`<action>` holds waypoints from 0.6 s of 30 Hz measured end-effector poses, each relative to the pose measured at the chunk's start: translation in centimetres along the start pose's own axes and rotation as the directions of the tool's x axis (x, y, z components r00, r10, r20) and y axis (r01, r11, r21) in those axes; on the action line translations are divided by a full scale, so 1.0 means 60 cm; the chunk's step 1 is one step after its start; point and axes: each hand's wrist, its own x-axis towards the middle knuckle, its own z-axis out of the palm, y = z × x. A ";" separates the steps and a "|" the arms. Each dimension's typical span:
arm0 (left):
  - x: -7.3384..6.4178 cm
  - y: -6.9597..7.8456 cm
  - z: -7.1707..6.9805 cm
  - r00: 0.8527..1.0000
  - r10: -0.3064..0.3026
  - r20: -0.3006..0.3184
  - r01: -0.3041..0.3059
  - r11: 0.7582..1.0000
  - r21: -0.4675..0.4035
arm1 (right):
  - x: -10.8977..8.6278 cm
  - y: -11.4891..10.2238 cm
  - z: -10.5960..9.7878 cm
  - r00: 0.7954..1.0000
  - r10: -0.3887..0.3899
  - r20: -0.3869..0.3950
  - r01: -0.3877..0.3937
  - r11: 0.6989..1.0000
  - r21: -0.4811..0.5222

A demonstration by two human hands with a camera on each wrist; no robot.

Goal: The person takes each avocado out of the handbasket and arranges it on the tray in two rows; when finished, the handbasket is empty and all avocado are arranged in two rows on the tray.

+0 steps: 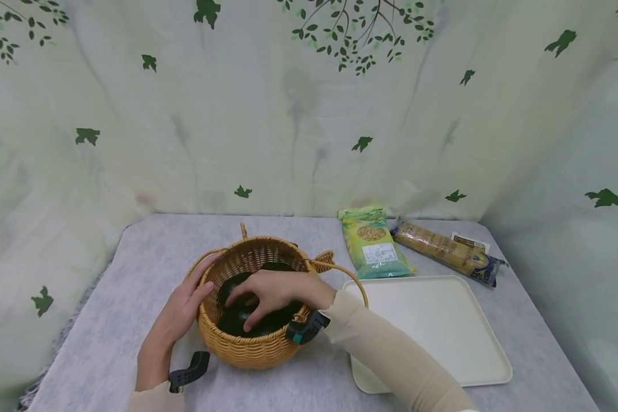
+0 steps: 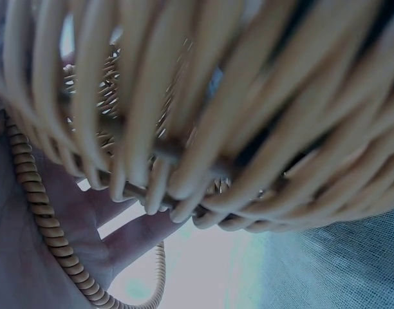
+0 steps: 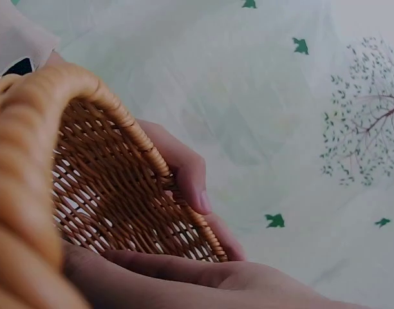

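A round wicker basket [image 1: 252, 350] stands on the cloth-covered table, with dark, glossy, rounded things [image 1: 275, 323] inside. My left hand [image 1: 182, 303] holds its left side, thumb over the rim and fingers along the outer wall; in the left wrist view a coiled handle [image 2: 46, 219] crosses the palm. From the right, my right hand [image 1: 270, 289] reaches down into the basket, fingers bent and thumb spread over the dark things. I cannot tell whether it grips one. In the right wrist view the left thumb [image 3: 194, 174] hooks over the rim.
Right of the basket lies a white tray [image 1: 432, 326], partly under my right forearm. Behind it lie a green and yellow food bag [image 1: 373, 243] and a long clear pack of what looks like pasta [image 1: 443, 249]. A patterned curtain [image 1: 309, 114] encloses the table's back and sides.
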 end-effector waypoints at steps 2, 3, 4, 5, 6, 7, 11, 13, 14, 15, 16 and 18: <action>0.000 0.001 0.000 1.000 -0.005 0.002 0.005 1.000 -0.001 | 0.001 -0.001 0.001 1.000 0.013 0.003 -0.013 1.000 -0.024; -0.001 0.001 0.000 1.000 -0.007 0.002 0.007 1.000 -0.001 | 0.001 -0.002 0.001 1.000 0.017 0.006 -0.017 0.999 -0.035; -0.001 0.001 0.000 1.000 -0.011 0.003 0.011 1.000 -0.001 | 0.002 -0.002 0.002 1.000 0.020 0.008 -0.019 0.999 -0.041; -0.002 0.001 0.000 1.000 -0.014 0.004 0.014 1.000 0.000 | 0.002 -0.003 0.003 1.000 0.020 0.011 -0.020 0.998 -0.052; -0.002 0.001 0.000 1.000 -0.015 0.005 0.015 1.000 -0.001 | 0.003 -0.003 0.004 1.000 0.020 0.012 -0.020 0.998 -0.062; -0.003 0.001 0.000 1.000 -0.014 0.004 0.014 1.000 -0.001 | 0.003 -0.003 0.004 1.000 0.018 0.014 -0.017 0.997 -0.069; -0.002 0.001 -0.001 1.000 -0.004 -0.003 0.004 1.000 0.002 | 0.006 -0.002 0.006 1.000 0.001 0.019 0.001 0.994 -0.106; -0.002 0.001 -0.001 1.000 0.003 -0.005 -0.003 1.000 0.001 | 0.007 -0.002 0.006 1.000 -0.007 0.022 0.009 0.992 -0.128; -0.002 0.001 -0.001 1.000 0.006 -0.005 -0.006 1.000 0.000 | 0.007 -0.002 0.006 1.000 -0.011 0.023 0.014 0.990 -0.139; -0.001 0.001 -0.001 1.000 0.009 -0.004 -0.009 1.000 -0.001 | 0.007 -0.002 0.006 1.000 -0.015 0.022 0.018 0.989 -0.146; -0.001 0.001 -0.001 1.000 0.013 -0.004 -0.013 1.000 -0.003 | 0.007 -0.002 0.006 1.000 -0.020 0.022 0.024 0.987 -0.156; 0.000 0.001 -0.001 1.000 0.020 -0.003 -0.020 1.000 -0.008 | 0.006 -0.002 0.005 0.999 -0.034 0.016 0.036 0.986 -0.163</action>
